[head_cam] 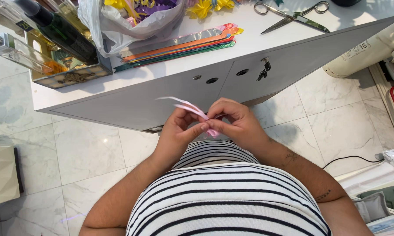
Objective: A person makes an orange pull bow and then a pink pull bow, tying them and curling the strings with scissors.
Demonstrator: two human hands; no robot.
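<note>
2 hands pinch a pink ribbon strip [192, 110] at frame centre.
Left hand [178, 131] and right hand [232, 122] have fingertips closed on it; judged best kept taut, folds pressed flat.

Bright, even daylight; soft shadows under the counter [131, 102]; edges perhaps slightly warped.

One camera sits on the person's head. It looks straight down, close to the striped shirt [227, 192], with the white table [162, 94] edge ahead and the floor [87, 153] below.
</note>
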